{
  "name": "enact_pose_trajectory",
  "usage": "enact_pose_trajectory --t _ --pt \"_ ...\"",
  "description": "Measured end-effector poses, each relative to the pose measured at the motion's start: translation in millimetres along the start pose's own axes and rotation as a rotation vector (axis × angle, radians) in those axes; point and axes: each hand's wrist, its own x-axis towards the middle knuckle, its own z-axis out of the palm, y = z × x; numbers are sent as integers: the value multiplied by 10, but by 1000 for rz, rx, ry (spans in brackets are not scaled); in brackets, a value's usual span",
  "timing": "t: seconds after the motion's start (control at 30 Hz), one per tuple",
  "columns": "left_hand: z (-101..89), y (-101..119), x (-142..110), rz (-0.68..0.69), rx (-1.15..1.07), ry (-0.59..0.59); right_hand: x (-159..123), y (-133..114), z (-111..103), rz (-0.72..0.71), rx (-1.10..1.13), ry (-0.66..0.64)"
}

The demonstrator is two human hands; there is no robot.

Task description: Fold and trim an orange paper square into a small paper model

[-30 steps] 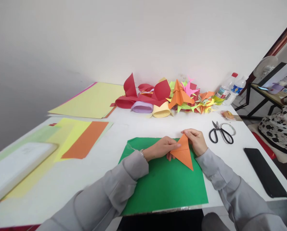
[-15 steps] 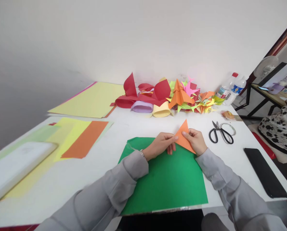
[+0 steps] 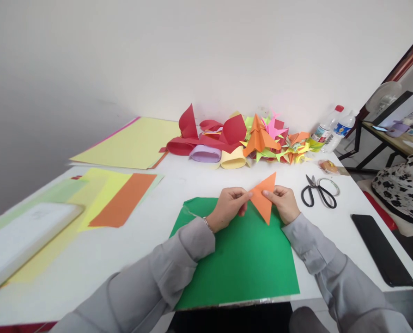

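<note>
Between my two hands I hold a folded orange paper triangle [image 3: 264, 199] a little above a green sheet [image 3: 248, 259]. My left hand [image 3: 230, 206] pinches its left corner between thumb and fingers, the other fingers curled in. On the other side, my right hand [image 3: 283, 203] grips the right edge, thumb on the front face and fingers behind. One point of the triangle is up and another points down over the green sheet. The fingers behind the paper are partly hidden.
Scissors [image 3: 317, 192] and a black phone-like slab [image 3: 381, 249] lie to the right. Folded paper shapes [image 3: 258, 138] and plastic bottles [image 3: 336, 129] line the wall. On the left are coloured sheets [image 3: 123, 199] and a white box-like object [image 3: 29, 240]. A person's patterned clothing [image 3: 403, 185] shows far right.
The orange triangle has turned slightly clockwise, so its lower point now hangs more directly downward. My left hand has risen slightly; both hands still hold the paper.
</note>
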Motion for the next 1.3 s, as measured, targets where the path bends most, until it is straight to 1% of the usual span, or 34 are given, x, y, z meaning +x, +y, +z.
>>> enact_pose_trajectory --t 0.1,0.17,0.2,0.27,0.4,0.6,0.87,1.07,1.17,1.3 --pt "-14 13 27 4 -35 130 -18 8 18 47 -52 -82" --pt "-22 17 38 12 -14 174 -30 10 30 82 -108 -122" --pt "-24 17 39 16 -7 177 -33 12 33 88 -128 -120" --pt "-22 11 35 17 2 133 -29 20 31 74 -140 -79" --pt "-13 -8 21 9 60 -25 -3 54 6 17 -74 30" --pt "-16 -13 16 17 121 -41 -6 59 6 -9 -52 57" --pt "36 1 -11 49 276 -142 37 71 -32 -17 69 153" --pt "24 -27 -13 64 292 -211 57 33 -23 34 183 281" --pt "18 -3 -17 52 293 -241 58 11 -12 48 231 305" --pt "29 28 -26 63 319 -247 67 19 -10 40 266 308"
